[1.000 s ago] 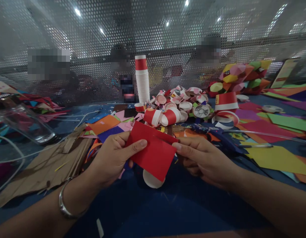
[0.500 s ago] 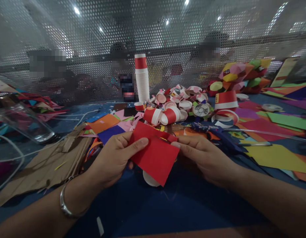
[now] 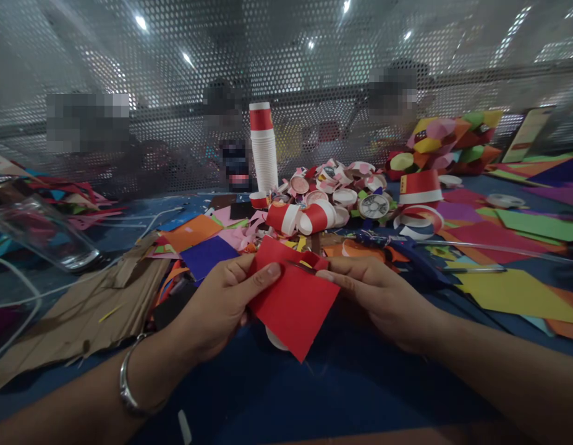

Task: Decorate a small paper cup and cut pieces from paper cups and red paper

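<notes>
Between my two hands is a piece of red paper (image 3: 293,303), tilted with one corner pointing down. My left hand (image 3: 235,284) pinches its left side, thumb on top and fingers underneath. The upper right edge is in the closed fingers of my right hand (image 3: 365,284). A dark slit runs between the main sheet and a narrow curled strip along that edge; a bit of yellow shows through the gap. Below the paper, a white round piece (image 3: 275,339) lies on the blue table (image 3: 249,395), mostly covered.
Beyond my hands lie red-and-white paper cups (image 3: 316,216) and a heap of cup pieces (image 3: 332,185). Behind them stands a tall cup stack (image 3: 264,154). Cardboard (image 3: 82,315) and a glass (image 3: 49,235) are left; a blue glue gun (image 3: 416,262) and yellow paper (image 3: 513,296) right.
The red paper has turned, and its lower corner has dropped, covering more of the white round piece. The gap beside the strip has widened, and the strip curls more. Both hands keep their grip.
</notes>
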Motion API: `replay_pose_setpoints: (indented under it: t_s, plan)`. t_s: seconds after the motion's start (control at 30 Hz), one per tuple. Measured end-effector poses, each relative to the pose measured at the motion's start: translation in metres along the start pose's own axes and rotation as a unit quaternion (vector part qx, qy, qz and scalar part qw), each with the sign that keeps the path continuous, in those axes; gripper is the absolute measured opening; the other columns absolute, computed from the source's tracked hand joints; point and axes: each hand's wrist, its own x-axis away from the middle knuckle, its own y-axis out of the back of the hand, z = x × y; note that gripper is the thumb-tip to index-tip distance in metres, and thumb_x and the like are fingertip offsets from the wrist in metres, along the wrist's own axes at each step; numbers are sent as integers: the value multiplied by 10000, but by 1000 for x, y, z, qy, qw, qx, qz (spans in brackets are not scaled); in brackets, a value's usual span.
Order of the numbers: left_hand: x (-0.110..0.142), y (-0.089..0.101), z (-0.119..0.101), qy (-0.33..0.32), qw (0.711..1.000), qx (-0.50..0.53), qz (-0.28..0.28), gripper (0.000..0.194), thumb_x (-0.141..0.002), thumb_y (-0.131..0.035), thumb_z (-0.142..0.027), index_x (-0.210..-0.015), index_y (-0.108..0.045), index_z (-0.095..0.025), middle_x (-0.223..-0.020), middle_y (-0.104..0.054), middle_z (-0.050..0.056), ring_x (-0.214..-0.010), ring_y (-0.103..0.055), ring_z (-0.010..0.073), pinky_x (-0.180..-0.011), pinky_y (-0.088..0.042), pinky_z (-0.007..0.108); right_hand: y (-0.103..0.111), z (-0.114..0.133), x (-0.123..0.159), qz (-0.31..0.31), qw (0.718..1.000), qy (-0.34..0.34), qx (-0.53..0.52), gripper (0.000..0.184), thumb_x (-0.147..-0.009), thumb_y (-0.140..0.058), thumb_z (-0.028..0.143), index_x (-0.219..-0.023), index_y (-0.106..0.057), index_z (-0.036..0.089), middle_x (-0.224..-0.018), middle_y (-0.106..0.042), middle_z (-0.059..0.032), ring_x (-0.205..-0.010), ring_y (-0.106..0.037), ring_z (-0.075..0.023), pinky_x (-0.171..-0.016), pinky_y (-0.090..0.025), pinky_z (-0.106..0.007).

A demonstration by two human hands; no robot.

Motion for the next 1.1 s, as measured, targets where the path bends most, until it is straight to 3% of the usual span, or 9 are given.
replay_pose_setpoints:
  t_s: [0.2,0.37,0.63,0.83,1.1]
  plan:
    - [3,-3,-2,4,999,30,34,289,-819,-844,-396,-997,-787,-175,-835,-788,66,-683,-703,130,-572,-525,168,-1,0,-1,26,999,-11,-42,326,-822,-822,459,-1007,-790,193,-851,-743,-26,-770,-660,-133,-762,-524,-251]
    - [4,-2,1,9,998,14,55,234,-858,-809,-382,-998,-787,-196,-859,-781,50,-683,-700,123,-645,-566,200,2,-1,0,26,999,-24,-37,347,-820,-824,467,-993,-783,169,-785,-713,-16,-689,-610,-111,-640,-482,-211]
    - [6,-1,3,6,999,-29,40,314,-831,-815,-450,-975,-774,-175,-794,-742,53,-626,-661,139,-604,-548,232,2,-1,1,10,999,-36,-12,362,-796,-831,507,-876,-728,170,-784,-670,-8,-667,-554,-104,-608,-435,-213]
    - [7,-3,1,18,996,-16,81,262,-871,-786,-396,-1032,-772,-190,-894,-767,61,-698,-681,134,-675,-550,231,6,-5,1,26,999,-23,26,364,-846,-784,523,-890,-704,171,-733,-628,-2,-602,-491,-96,-551,-362,-219]
    - [8,-5,2,29,996,10,85,252,-861,-798,-392,-977,-733,-178,-866,-741,39,-669,-643,106,-677,-532,215,4,-2,1,25,999,-26,-3,349,-834,-807,487,-878,-706,155,-778,-657,-12,-644,-537,-92,-574,-382,-201]
